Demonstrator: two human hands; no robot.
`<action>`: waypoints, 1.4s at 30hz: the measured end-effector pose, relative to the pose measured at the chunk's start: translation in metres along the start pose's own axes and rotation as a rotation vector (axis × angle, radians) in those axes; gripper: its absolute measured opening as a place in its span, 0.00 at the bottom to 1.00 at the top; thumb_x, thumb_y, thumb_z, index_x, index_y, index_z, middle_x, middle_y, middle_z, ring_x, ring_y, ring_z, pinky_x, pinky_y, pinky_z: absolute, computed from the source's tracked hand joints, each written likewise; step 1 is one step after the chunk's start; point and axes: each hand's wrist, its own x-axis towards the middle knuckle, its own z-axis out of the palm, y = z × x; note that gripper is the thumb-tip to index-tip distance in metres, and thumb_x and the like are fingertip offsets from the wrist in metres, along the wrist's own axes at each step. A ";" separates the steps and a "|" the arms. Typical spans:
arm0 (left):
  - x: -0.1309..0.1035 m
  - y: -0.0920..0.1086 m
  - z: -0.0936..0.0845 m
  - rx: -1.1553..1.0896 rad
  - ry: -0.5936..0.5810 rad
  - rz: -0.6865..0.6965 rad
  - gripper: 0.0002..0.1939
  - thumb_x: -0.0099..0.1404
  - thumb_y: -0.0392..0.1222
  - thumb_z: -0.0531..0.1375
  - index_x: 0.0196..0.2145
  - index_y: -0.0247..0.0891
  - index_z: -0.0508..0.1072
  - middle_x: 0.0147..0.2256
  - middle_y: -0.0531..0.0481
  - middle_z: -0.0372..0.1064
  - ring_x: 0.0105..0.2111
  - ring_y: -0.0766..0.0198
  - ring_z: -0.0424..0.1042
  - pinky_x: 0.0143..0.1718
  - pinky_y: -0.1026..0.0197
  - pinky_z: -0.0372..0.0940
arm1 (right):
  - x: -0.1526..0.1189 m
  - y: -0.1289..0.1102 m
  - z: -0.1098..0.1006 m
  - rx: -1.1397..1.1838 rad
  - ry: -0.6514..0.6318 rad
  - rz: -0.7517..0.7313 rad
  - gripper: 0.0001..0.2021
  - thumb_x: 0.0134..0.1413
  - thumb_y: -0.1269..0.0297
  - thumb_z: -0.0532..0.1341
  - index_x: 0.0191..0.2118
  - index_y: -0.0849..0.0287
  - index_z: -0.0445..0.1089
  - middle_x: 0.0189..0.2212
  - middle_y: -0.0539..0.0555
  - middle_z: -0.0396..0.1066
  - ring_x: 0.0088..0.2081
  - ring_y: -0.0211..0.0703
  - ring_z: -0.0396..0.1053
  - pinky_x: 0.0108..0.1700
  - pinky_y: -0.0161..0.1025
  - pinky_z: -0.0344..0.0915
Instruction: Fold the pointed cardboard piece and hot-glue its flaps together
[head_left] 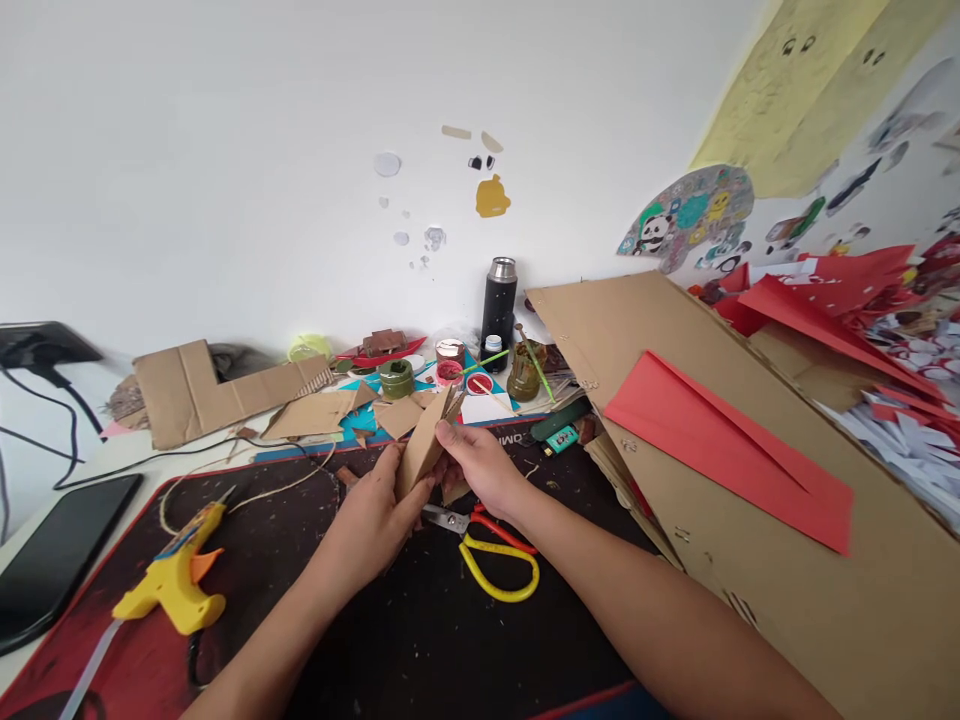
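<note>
Both my hands are closed on a small folded piece of cardboard (421,447), held up above the dark desk mat (360,640). My left hand (375,515) grips its lower left side. At its right edge, my right hand (480,465) pinches with the thumb on top; some of those fingers are hidden. Just below lies a pair of scissors (499,565) with yellow and red handles, its blades partly covered by my hands. A yellow glue gun (176,580) rests on the mat to the left, a glue stick in its back end.
A large cardboard sheet (720,420) with folded red paper (727,450) leans at the right. Behind my hands stand paint jars (396,379), a black flask (499,305) and cardboard scraps (315,412). A phone (64,555) lies at the left, near cables (71,425).
</note>
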 end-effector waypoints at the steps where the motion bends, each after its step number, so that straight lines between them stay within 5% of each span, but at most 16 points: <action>1: 0.000 0.000 0.000 0.012 0.009 -0.002 0.21 0.69 0.60 0.57 0.50 0.43 0.66 0.23 0.53 0.74 0.26 0.46 0.77 0.32 0.52 0.65 | 0.001 0.001 0.000 -0.015 0.002 -0.001 0.38 0.46 0.22 0.68 0.31 0.60 0.74 0.22 0.50 0.71 0.23 0.38 0.68 0.25 0.35 0.64; 6: 0.000 0.001 0.001 -0.063 0.020 -0.023 0.20 0.67 0.60 0.60 0.47 0.44 0.68 0.23 0.54 0.74 0.25 0.48 0.76 0.31 0.52 0.66 | 0.000 0.001 0.000 -0.056 0.011 0.009 0.38 0.46 0.21 0.67 0.29 0.58 0.72 0.21 0.50 0.70 0.23 0.38 0.67 0.25 0.36 0.63; 10: -0.001 0.007 -0.001 -0.439 -0.077 -0.078 0.28 0.62 0.65 0.66 0.48 0.42 0.70 0.26 0.54 0.74 0.24 0.54 0.75 0.27 0.55 0.69 | -0.004 -0.002 0.002 0.029 -0.032 -0.001 0.35 0.48 0.25 0.70 0.38 0.58 0.76 0.24 0.50 0.72 0.24 0.40 0.68 0.26 0.36 0.63; 16: -0.002 0.009 -0.010 -0.857 -0.147 -0.214 0.24 0.60 0.65 0.68 0.36 0.38 0.77 0.24 0.47 0.76 0.23 0.58 0.74 0.25 0.57 0.69 | -0.007 -0.009 0.002 0.141 -0.063 -0.005 0.35 0.56 0.24 0.64 0.40 0.57 0.77 0.38 0.57 0.79 0.27 0.40 0.71 0.25 0.36 0.63; 22: -0.002 0.006 -0.009 -0.979 -0.324 -0.380 0.28 0.55 0.67 0.71 0.34 0.36 0.83 0.26 0.41 0.79 0.24 0.57 0.76 0.26 0.58 0.72 | -0.010 -0.009 0.005 0.128 -0.058 0.030 0.32 0.50 0.28 0.71 0.34 0.57 0.73 0.24 0.49 0.70 0.22 0.38 0.66 0.24 0.36 0.61; 26: -0.004 0.006 -0.005 -0.915 -0.324 -0.420 0.33 0.52 0.69 0.73 0.40 0.36 0.84 0.35 0.37 0.84 0.34 0.47 0.83 0.37 0.52 0.77 | -0.011 -0.011 0.005 0.076 0.048 0.056 0.30 0.46 0.33 0.75 0.33 0.59 0.76 0.23 0.48 0.71 0.23 0.39 0.65 0.25 0.36 0.60; 32: -0.002 -0.001 -0.014 -0.467 -0.092 -0.012 0.34 0.57 0.73 0.70 0.48 0.42 0.83 0.53 0.38 0.83 0.57 0.36 0.77 0.60 0.43 0.71 | -0.003 -0.009 -0.005 -0.115 0.128 -0.054 0.26 0.52 0.38 0.73 0.39 0.59 0.82 0.37 0.56 0.83 0.45 0.55 0.79 0.51 0.47 0.72; 39: 0.003 -0.011 -0.012 -0.235 -0.016 0.035 0.33 0.63 0.62 0.70 0.60 0.42 0.78 0.61 0.38 0.79 0.62 0.36 0.74 0.65 0.39 0.65 | -0.009 -0.010 -0.001 -0.170 0.016 -0.090 0.25 0.57 0.39 0.71 0.47 0.56 0.82 0.44 0.57 0.83 0.55 0.58 0.78 0.59 0.51 0.71; 42: 0.005 -0.010 -0.012 -0.282 -0.019 0.002 0.33 0.63 0.62 0.69 0.58 0.40 0.78 0.58 0.38 0.80 0.58 0.35 0.77 0.61 0.40 0.69 | -0.012 -0.014 0.002 -0.106 -0.046 -0.052 0.28 0.55 0.32 0.71 0.44 0.54 0.81 0.37 0.54 0.81 0.45 0.53 0.79 0.50 0.47 0.74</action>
